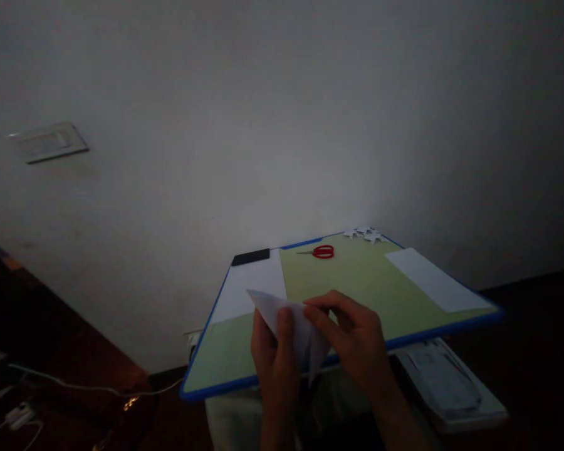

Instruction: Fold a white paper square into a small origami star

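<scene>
Holding: left hand (278,354) pinches folded white paper (294,326), thumb on near face.
Right hand (355,332): fingertips pinching the paper's upper right edge.
Paper: raised between both hands, over the green surface's (348,275) near edge.
Scissors (316,253): red-handled, lying near far edge.
Far right corner: small white paper pieces (374,238), clustered.

Pale-green, blue-rimmed tabletop (352,275): low passage is afforded across its middle, bounded toward the rear by red-handled metal scissors (323,252), on the right by a flat white paper sheet (437,279). Near edge, middle stretch: obstructed by left hand (277,347), right hand (355,329) and folded white paper (301,329). Rear: closed off by grey-white wall (282,125).
</scene>
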### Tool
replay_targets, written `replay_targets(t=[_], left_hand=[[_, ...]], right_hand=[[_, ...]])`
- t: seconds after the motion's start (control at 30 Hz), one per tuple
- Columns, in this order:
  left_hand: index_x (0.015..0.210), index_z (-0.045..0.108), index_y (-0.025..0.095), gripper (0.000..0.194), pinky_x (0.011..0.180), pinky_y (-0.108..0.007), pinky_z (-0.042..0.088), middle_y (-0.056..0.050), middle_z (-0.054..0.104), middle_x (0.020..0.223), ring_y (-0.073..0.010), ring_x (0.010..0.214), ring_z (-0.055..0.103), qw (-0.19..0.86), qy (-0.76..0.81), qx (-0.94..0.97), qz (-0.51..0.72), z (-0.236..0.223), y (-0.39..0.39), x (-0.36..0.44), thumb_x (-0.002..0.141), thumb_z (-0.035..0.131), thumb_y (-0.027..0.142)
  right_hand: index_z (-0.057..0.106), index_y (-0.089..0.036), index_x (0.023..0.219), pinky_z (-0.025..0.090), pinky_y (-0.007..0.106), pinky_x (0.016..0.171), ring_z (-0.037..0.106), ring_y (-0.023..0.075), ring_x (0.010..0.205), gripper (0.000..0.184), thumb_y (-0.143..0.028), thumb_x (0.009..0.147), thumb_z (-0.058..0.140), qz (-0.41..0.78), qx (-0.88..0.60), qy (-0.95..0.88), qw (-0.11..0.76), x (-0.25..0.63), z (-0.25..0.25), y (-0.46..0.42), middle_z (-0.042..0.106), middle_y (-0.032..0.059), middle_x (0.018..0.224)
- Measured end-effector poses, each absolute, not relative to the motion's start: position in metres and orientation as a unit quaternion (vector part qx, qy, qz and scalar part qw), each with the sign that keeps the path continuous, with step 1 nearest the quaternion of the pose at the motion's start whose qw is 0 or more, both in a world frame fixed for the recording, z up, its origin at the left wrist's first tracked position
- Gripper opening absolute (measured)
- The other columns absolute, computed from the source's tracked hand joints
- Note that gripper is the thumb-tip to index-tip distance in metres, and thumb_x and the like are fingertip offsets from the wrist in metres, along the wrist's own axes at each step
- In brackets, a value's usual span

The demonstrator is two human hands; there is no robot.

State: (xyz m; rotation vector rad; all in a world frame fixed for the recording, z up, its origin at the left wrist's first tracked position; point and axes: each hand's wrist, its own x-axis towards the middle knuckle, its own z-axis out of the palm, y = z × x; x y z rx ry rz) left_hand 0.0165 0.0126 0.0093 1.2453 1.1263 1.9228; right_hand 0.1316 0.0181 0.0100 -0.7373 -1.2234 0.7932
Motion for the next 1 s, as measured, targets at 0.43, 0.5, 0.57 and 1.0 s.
replay_targets(t=[0.43, 0.5, 0.57, 1.0], left_hand=[[0.1, 0.071, 0.018, 0.042, 0.052, -0.02, 0.049, -0.005, 0.073, 0.091, -0.0131, 0.063, 0.063, 0.358, 0.343, 0.454, 0.74, 0.005, 0.022, -0.007, 0.087, 0.077, 0.058], [0.093, 0.071, 0.018, 0.042, 0.048, -0.02, 0.046, -0.005, 0.073, 0.087, -0.0118, 0.057, 0.059, 0.37, 0.331, 0.459, 0.737, 0.006, 0.023, -0.008, 0.087, 0.078, 0.059], [0.088, 0.072, 0.017, 0.043, 0.05, -0.02, 0.047, -0.005, 0.072, 0.083, -0.0125, 0.059, 0.059, 0.361, 0.331, 0.457, 0.742, 0.006, 0.023, -0.009, 0.086, 0.079, 0.059], [0.091, 0.081, 0.013, 0.048, 0.052, -0.024, 0.05, -0.01, 0.078, 0.081, -0.0151, 0.06, 0.061, 0.378, 0.371, 0.395, 0.751, 0.012, 0.019, -0.009, 0.08, 0.084, 0.059]], right_hand=[[0.078, -0.024, 0.084, 0.048, 0.025, 0.073, 0.067, 0.0154, 0.079, 0.014, -0.033, 0.095, 0.075, 0.333, -0.322, -0.614, 0.638, 0.149, 0.013, 0.021, 0.074, -0.0012, 0.082], [0.077, -0.024, 0.083, 0.049, 0.025, 0.072, 0.066, 0.0154, 0.078, 0.015, -0.034, 0.095, 0.075, 0.335, -0.325, -0.615, 0.636, 0.151, 0.013, 0.021, 0.073, -0.0013, 0.08], [0.078, -0.024, 0.084, 0.049, 0.024, 0.072, 0.067, 0.0154, 0.079, 0.014, -0.034, 0.094, 0.075, 0.33, -0.325, -0.619, 0.634, 0.153, 0.012, 0.022, 0.073, -0.0015, 0.08], [0.076, -0.025, 0.09, 0.053, 0.021, 0.074, 0.07, 0.0146, 0.082, 0.015, -0.032, 0.1, 0.068, 0.26, -0.329, -0.649, 0.635, 0.154, 0.012, 0.023, 0.076, -0.0004, 0.086]])
